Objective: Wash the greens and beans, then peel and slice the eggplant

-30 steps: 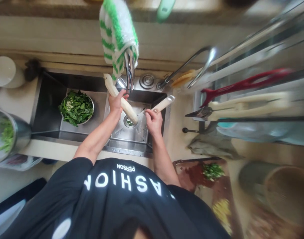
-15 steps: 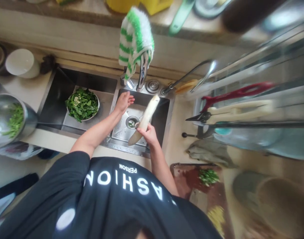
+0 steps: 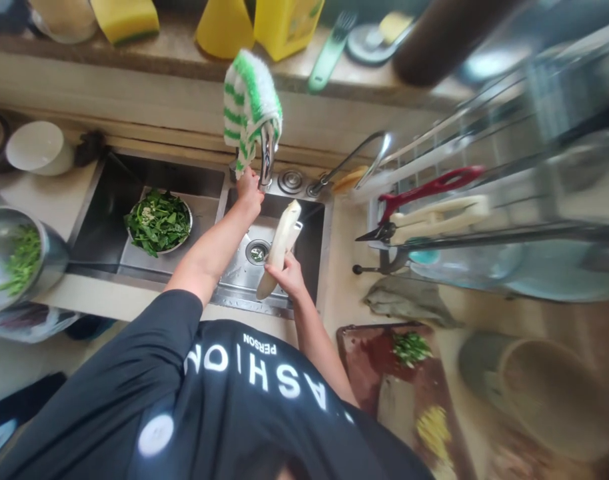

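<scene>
The right hand (image 3: 287, 272) closes around a long pale root (image 3: 283, 233), held aslant over the right sink basin (image 3: 312, 257), beside the drain (image 3: 258, 252). Most of the root's visible length looks bare and creamy, while its lower end is browner, so that part perhaps still has skin on. A pale handle (image 3: 298, 228) shows just beside the root; whatever it belongs to is hidden, as is the root's middle under the fingers. The left hand (image 3: 250, 192) is at the faucet (image 3: 267, 157), its fingertips partly hidden, so its grip cannot be told.
</scene>
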A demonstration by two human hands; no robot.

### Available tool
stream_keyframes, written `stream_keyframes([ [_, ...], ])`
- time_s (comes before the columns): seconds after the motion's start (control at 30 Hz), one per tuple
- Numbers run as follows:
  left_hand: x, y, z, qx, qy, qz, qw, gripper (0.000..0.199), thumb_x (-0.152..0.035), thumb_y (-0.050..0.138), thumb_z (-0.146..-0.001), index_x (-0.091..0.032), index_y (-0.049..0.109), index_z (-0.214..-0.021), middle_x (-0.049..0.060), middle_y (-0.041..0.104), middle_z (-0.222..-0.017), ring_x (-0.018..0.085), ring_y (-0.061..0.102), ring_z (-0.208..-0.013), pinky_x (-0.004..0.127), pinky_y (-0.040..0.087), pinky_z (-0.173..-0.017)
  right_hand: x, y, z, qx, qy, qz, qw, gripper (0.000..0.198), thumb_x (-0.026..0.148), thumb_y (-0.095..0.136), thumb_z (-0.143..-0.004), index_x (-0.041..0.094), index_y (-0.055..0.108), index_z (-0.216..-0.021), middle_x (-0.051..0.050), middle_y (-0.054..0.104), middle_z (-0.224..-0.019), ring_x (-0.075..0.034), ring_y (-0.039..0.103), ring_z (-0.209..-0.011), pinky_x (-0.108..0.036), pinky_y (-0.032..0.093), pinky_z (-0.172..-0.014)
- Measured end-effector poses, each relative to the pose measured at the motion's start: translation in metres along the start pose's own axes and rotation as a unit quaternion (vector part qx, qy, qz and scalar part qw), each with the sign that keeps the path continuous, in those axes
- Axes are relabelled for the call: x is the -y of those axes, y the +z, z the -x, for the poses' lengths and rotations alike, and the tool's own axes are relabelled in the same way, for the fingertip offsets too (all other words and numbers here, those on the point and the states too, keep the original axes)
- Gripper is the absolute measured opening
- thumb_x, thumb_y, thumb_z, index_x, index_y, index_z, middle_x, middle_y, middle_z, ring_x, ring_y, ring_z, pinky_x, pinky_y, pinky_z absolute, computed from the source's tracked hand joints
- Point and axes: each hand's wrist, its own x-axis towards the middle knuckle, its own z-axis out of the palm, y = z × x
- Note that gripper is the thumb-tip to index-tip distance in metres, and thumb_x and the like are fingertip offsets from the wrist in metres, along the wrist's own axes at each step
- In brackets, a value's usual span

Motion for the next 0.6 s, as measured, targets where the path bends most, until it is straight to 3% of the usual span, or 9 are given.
stream_keyframes([
  [0.17,-0.011,0.003,0.001,0.04,-0.022,-0.032,0.998,0.036,-0.041,0.071,-0.092,-0.02,0.05,-0.072,-0.002,0.042,-0.06,0.012,0.054,-0.057,0.021,0.043,-0.054,0.003,-0.003,-0.002,0.013,0.006,0.086,0.996,0.03,0.031,0.079,-0.069,0.019,0.077,-0.096,-0.013,0.064,-0.126,-0.034,0.059,-0.12,-0.043,0.049,-0.107],
  [0.3,-0.018,-0.005,0.005,0.065,-0.029,-0.031,0.997,0.042,-0.053,0.069,-0.092,-0.02,0.052,-0.074,-0.002,0.045,-0.058,0.011,0.054,-0.055,0.022,0.046,-0.056,-0.001,0.0,-0.004,0.026,-0.004,0.121,0.992,0.037,0.033,0.079,-0.069,0.019,0.077,-0.103,-0.014,0.063,-0.124,-0.034,0.059,-0.118,-0.043,0.048,-0.106],
  [0.47,-0.013,-0.059,0.03,0.136,-0.106,-0.185,0.967,0.049,-0.065,0.054,-0.096,-0.018,0.057,-0.087,0.004,0.063,-0.07,0.013,0.061,-0.06,0.022,0.049,-0.056,-0.013,0.012,-0.009,0.052,-0.031,0.17,0.984,0.031,0.037,0.077,-0.066,0.019,0.077,-0.091,-0.012,0.06,-0.107,-0.03,0.06,-0.101,-0.044,0.052,-0.094],
  [0.6,0.001,-0.104,0.061,0.19,-0.065,-0.234,0.951,0.036,-0.054,0.06,-0.097,-0.019,0.054,-0.102,0.001,0.066,-0.079,0.014,0.067,-0.066,0.023,0.052,-0.062,-0.022,0.021,-0.007,0.052,-0.065,0.177,0.981,0.027,0.039,0.075,-0.066,0.018,0.073,-0.083,-0.01,0.056,-0.102,-0.027,0.057,-0.092,-0.042,0.053,-0.085],
])
